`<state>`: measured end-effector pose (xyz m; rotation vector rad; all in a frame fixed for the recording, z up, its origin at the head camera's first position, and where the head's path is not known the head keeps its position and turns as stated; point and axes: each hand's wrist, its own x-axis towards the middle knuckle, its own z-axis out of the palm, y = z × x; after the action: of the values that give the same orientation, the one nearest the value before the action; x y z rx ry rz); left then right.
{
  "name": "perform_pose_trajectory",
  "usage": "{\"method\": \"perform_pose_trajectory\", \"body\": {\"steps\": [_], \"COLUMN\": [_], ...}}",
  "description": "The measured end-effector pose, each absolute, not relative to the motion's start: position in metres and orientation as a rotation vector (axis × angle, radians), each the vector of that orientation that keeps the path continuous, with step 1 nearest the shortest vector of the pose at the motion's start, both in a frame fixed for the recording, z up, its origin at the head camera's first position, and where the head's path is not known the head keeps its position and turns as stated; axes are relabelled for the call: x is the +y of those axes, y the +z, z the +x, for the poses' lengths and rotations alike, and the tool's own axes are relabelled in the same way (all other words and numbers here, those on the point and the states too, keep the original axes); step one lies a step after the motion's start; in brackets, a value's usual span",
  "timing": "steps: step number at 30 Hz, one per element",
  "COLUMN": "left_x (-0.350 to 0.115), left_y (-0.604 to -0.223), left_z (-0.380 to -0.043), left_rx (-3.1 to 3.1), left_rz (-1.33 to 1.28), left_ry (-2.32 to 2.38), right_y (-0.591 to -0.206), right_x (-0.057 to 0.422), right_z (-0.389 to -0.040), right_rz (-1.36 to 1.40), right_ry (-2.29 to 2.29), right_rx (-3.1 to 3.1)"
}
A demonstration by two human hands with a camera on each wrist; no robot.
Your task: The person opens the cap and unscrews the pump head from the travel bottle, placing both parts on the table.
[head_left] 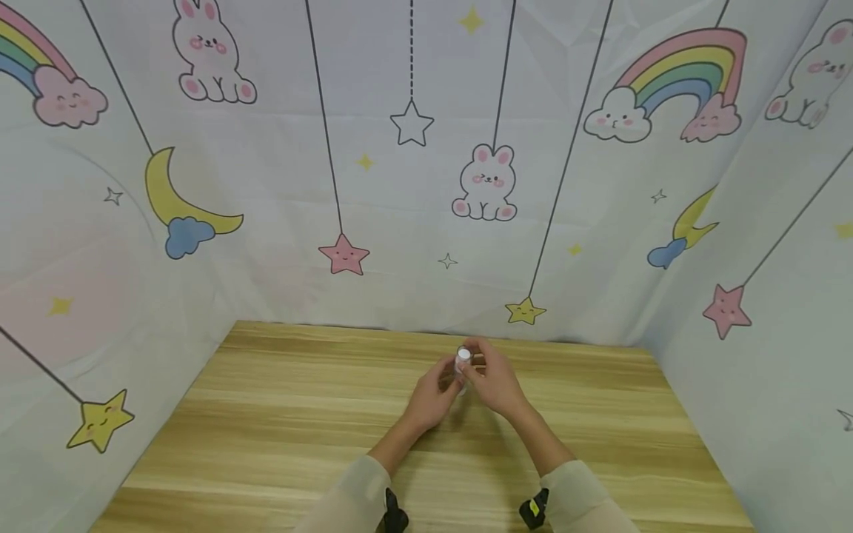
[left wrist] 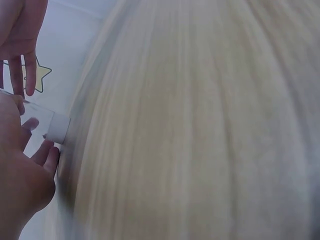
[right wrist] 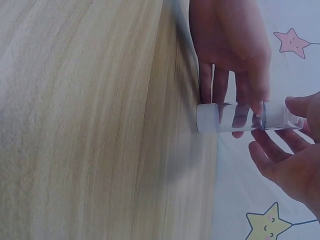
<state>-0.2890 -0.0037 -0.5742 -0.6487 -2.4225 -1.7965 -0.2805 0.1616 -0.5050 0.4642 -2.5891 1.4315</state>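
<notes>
Clear bottle, small and cylindrical, located upright between the person's two hands over the far half of the wood-grain surface, right of its midline. White lower end faces down; in the right wrist view it is at or very close to the surface. Contact cannot be confirmed. In the head view the upper end shows as a pale disc.

Left grip: closed around the bottle's body, thumb on the near side, fingers reaching behind; in the right wrist view some fingers are visible through the transparent wall.

Right grip: positioned higher, pinching the bottle near its upper end between thumb and fingers. Left wrist view shows some of its fingers extended beside the bottle; exact contact of each fingertip is unclear.

Surroundings: left sleeve and right sleeve, both pale. Black device beside the left cuff; dark device with yellow mark beside the right cuff. White printed backdrop behind the surface and along both sides, patterned with rabbits, stars, moons and rainbows. Soft shadow on the surface near the bottle, right wrist view.
</notes>
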Motion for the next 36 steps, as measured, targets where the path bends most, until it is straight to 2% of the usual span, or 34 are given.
{"method": "perform_pose_trajectory", "body": {"steps": [16,26,36], "left_x": [-0.004,-0.002,-0.003], "left_y": [-0.575,-0.57,-0.58], "left_z": [-0.291,-0.29,-0.293], "left_rx": [-2.426,-2.436,-2.422], "left_rz": [-0.718,-0.662,-0.654], "left_ry": [-1.938,-1.983,-1.993], "right_y": [-0.508,-0.509,-0.51], "right_x": [0.163,0.165,0.166], "right_z": [-0.281,-0.284,-0.284], "right_rz": [0.472,0.505,0.49], "right_ry": [1.377,1.356,1.352], "right_rx": [-2.62,-2.615,-2.622]}}
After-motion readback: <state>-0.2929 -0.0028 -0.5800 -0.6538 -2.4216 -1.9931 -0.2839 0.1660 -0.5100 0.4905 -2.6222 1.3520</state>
